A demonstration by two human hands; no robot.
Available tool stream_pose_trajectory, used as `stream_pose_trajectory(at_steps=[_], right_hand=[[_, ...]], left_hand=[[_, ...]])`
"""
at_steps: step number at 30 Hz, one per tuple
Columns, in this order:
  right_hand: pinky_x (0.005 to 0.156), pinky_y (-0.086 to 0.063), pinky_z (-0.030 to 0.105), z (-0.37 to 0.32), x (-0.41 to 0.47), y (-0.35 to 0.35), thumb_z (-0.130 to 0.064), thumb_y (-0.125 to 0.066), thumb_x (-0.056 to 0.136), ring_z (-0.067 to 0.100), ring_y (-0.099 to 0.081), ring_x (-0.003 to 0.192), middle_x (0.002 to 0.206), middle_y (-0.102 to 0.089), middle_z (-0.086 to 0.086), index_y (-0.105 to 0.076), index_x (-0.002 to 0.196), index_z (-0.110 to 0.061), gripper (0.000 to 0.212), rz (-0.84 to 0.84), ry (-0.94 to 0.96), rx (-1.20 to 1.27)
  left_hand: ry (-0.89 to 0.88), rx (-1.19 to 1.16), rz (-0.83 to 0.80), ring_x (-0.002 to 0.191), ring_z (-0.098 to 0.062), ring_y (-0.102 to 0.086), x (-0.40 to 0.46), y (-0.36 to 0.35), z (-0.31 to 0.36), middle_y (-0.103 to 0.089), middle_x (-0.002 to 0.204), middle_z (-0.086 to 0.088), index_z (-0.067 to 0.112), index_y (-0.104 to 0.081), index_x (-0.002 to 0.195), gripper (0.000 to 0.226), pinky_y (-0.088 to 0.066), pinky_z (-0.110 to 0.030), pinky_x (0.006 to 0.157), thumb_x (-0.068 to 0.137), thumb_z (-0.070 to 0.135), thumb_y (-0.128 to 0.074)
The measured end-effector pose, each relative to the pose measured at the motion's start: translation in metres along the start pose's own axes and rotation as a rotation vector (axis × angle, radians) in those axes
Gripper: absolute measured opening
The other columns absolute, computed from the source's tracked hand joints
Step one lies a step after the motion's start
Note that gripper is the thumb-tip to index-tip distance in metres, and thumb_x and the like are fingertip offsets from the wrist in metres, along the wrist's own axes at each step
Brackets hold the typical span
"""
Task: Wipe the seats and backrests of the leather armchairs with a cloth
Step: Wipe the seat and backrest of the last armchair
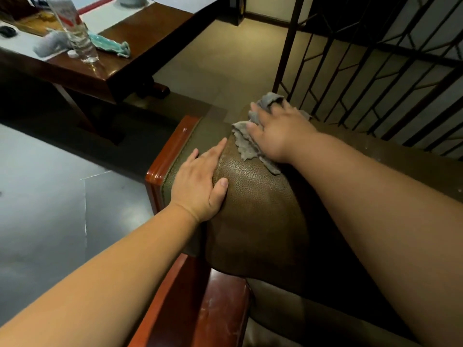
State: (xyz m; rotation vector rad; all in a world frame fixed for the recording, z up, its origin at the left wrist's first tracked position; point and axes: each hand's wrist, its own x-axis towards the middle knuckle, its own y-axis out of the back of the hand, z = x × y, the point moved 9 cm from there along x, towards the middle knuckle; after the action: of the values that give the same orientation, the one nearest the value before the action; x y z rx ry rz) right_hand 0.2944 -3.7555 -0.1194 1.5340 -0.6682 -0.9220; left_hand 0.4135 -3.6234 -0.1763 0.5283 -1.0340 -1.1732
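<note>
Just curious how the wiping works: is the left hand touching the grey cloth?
Apart. The head view shows the left hand resting on the backrest, bare leather between its fingertip and the cloth.

Looks like an office or reception room. Leather armchair [253, 211] with red wood trim, heavy dark wooden desk [140, 38] carrying a clear bottle [75, 28], tiled floor [50, 196], lattice screen [375, 66] behind.

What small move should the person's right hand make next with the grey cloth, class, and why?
Probably sweep the right hand and grey cloth toward the left hand: the cloth sits at the backrest top's far side, and the leather between looks unwiped.
</note>
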Motion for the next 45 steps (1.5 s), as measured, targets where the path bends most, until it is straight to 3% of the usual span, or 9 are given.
stream_pose_trajectory(at_steps=[3, 8, 14, 21, 24, 28, 35, 41, 45], right_hand=[[0.129, -0.007, 0.049, -0.006, -0.010, -0.003, -0.056, -0.016, 0.106, 0.036, -0.004, 0.159, 0.173, -0.012, 0.011, -0.006, 0.166, -0.032, 0.065, 0.011, 0.064, -0.029], [0.127, -0.009, 0.048, -0.029, -0.088, -0.014, -0.060, -0.018, 0.102, 0.032, -0.004, 0.159, 0.171, -0.019, 0.009, -0.006, 0.165, -0.034, 0.069, 0.064, 0.251, -0.077], [0.128, -0.009, 0.050, 0.008, 0.007, 0.001, -0.069, -0.014, 0.102, 0.035, -0.005, 0.159, 0.173, -0.009, 0.009, -0.005, 0.166, -0.034, 0.073, 0.004, 0.035, -0.014], [0.127, -0.011, 0.046, -0.025, -0.109, -0.019, -0.066, -0.019, 0.101, 0.031, -0.009, 0.159, 0.169, -0.024, 0.007, -0.010, 0.165, -0.035, 0.072, 0.109, 0.240, -0.083], [0.126, -0.010, 0.046, 0.002, -0.063, -0.011, -0.067, -0.015, 0.102, 0.028, -0.005, 0.159, 0.172, -0.015, 0.006, -0.004, 0.165, -0.037, 0.070, 0.065, 0.157, -0.061], [0.127, -0.008, 0.047, 0.032, -0.008, -0.003, -0.068, -0.012, 0.102, 0.033, -0.005, 0.159, 0.174, -0.007, 0.008, -0.001, 0.165, -0.035, 0.072, 0.000, -0.033, -0.025], [0.128, -0.013, 0.048, -0.006, -0.117, -0.022, -0.066, -0.016, 0.101, 0.031, -0.009, 0.159, 0.170, -0.023, 0.007, -0.009, 0.165, -0.036, 0.071, 0.072, 0.201, -0.119], [0.127, -0.009, 0.046, 0.046, -0.027, -0.001, -0.053, -0.014, 0.109, 0.032, -0.008, 0.159, 0.173, -0.010, 0.009, -0.004, 0.166, -0.030, 0.062, 0.024, -0.053, 0.012], [0.129, -0.013, 0.048, 0.005, -0.093, -0.015, -0.051, -0.020, 0.107, 0.034, -0.013, 0.158, 0.169, -0.024, 0.011, -0.013, 0.166, -0.025, 0.065, 0.127, 0.105, -0.047]], left_hand=[[-0.009, 0.005, 0.010, 0.142, -0.025, -0.050, 0.000, -0.001, 0.000, -0.053, 0.155, -0.012, 0.009, -0.032, 0.164, 0.096, -0.020, -0.042, 0.129, 0.098, 0.074, -0.006], [-0.006, 0.014, 0.034, 0.141, -0.026, -0.051, 0.000, -0.001, -0.001, -0.054, 0.154, -0.014, 0.009, -0.034, 0.163, 0.094, -0.026, -0.049, 0.127, 0.098, 0.073, -0.010], [0.005, 0.013, 0.038, 0.140, -0.026, -0.052, 0.000, 0.000, -0.001, -0.056, 0.152, -0.012, 0.007, -0.035, 0.162, 0.086, -0.026, -0.048, 0.127, 0.095, 0.059, -0.024], [0.009, 0.023, 0.035, 0.140, -0.028, -0.053, 0.000, -0.004, -0.006, -0.057, 0.151, -0.014, 0.009, -0.035, 0.163, 0.091, -0.027, -0.050, 0.127, 0.096, 0.070, -0.018], [0.012, 0.014, 0.023, 0.141, -0.026, -0.052, 0.000, -0.004, -0.005, -0.057, 0.151, -0.012, 0.010, -0.033, 0.163, 0.095, -0.025, -0.048, 0.128, 0.096, 0.074, -0.012], [0.024, 0.004, 0.023, 0.141, -0.027, -0.052, 0.000, -0.003, -0.006, -0.057, 0.152, -0.010, 0.011, -0.033, 0.164, 0.088, -0.024, -0.049, 0.128, 0.093, 0.063, -0.023], [0.010, 0.000, 0.038, 0.141, -0.028, -0.053, -0.001, -0.002, -0.004, -0.058, 0.150, -0.012, 0.009, -0.035, 0.163, 0.087, -0.025, -0.046, 0.127, 0.093, 0.061, -0.025], [0.016, 0.004, 0.063, 0.138, -0.028, -0.054, -0.002, 0.000, -0.001, -0.060, 0.148, -0.012, 0.009, -0.037, 0.162, 0.086, -0.027, -0.047, 0.127, 0.094, 0.061, -0.024], [0.024, 0.018, 0.032, 0.137, -0.029, -0.055, 0.000, -0.002, -0.004, -0.060, 0.148, -0.012, 0.010, -0.035, 0.163, 0.087, -0.027, -0.046, 0.126, 0.094, 0.061, -0.024]])
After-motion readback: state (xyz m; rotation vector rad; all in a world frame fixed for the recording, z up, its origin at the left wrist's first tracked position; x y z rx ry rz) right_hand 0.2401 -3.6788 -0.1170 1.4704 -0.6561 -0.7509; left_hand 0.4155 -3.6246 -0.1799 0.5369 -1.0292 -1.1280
